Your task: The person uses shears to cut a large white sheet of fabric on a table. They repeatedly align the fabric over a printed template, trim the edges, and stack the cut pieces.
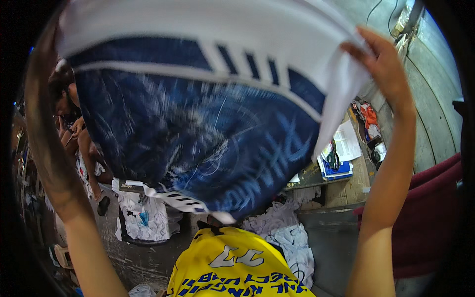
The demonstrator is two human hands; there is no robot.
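The thin navy-and-white printed cloth [198, 128] looks light, floppy, best held by its upper corners; the right hand [383, 67] pinches one, the shadowed left hand's [51, 44] grip I cannot tell.

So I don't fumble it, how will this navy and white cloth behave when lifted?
The navy and white cloth is probably floppy: its edge droops in folds below the right hand. It seems light for its size, since that hand grips only an edge. It may billow, being broad and thin-looking.
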